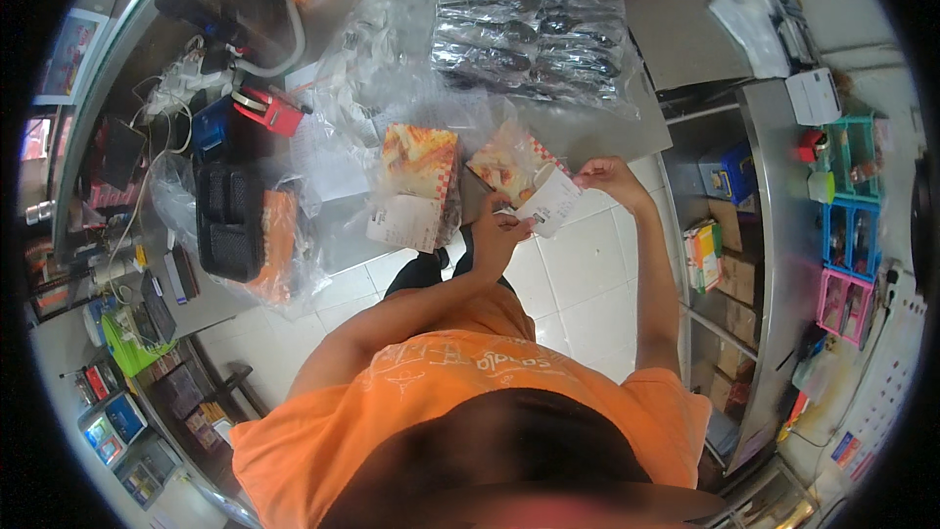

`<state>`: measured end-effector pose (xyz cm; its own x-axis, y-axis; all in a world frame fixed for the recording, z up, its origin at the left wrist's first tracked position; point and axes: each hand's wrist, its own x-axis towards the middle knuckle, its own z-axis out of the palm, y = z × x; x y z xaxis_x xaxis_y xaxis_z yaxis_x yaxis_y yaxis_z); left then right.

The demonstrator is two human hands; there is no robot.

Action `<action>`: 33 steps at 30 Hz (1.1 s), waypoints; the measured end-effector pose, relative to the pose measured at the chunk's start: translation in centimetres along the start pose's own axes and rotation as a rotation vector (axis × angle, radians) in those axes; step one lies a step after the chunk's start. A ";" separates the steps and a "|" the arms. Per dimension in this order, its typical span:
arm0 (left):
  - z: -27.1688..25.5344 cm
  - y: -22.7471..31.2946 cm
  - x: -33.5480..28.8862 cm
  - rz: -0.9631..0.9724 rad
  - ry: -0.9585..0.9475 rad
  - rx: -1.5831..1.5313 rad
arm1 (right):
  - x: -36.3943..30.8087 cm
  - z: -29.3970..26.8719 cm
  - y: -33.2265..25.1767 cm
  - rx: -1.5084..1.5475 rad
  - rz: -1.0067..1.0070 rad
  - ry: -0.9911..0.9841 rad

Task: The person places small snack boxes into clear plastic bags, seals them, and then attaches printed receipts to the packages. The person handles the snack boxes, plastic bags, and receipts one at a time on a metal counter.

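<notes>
My left hand (pixel 497 232) pinches the lower edge of a white paper slip (pixel 550 200) fixed to a clear bag of food in red-checked paper (pixel 509 165). My right hand (pixel 609 176) holds the slip's upper right corner. The bag hangs at the counter's front edge. To its left lies a second bagged food parcel (pixel 419 163) with its own white slip (pixel 403 221), flat on the grey counter (pixel 646 44).
A large clear pack of black plastic spoons (pixel 534 24) lies further back. Loose plastic bags (pixel 377 69), a red tape dispenser (pixel 268 110), a black basket on an orange bag (pixel 233 220) and cables sit left. Metal shelves with boxes (pixel 729 235) stand right.
</notes>
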<state>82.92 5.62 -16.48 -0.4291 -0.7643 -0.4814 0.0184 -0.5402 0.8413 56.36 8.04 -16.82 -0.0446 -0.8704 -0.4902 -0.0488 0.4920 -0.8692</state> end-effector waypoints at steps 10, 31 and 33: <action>-0.2 -0.2 0.5 0.015 0.045 0.044 | -0.4 1.7 0.1 -0.012 -0.186 0.120; -2.7 -3.9 2.5 0.187 -0.062 0.038 | 0.3 4.2 2.5 -0.025 -0.147 0.424; -3.1 -4.9 3.2 0.238 -0.100 0.047 | 0.3 4.1 2.4 0.012 -0.131 0.391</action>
<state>84.30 4.74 -22.95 -0.5050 -0.8280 -0.2435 0.0886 -0.3303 0.9397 60.34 8.87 -19.34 -0.4149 -0.8532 -0.3160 -0.0680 0.3754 -0.9244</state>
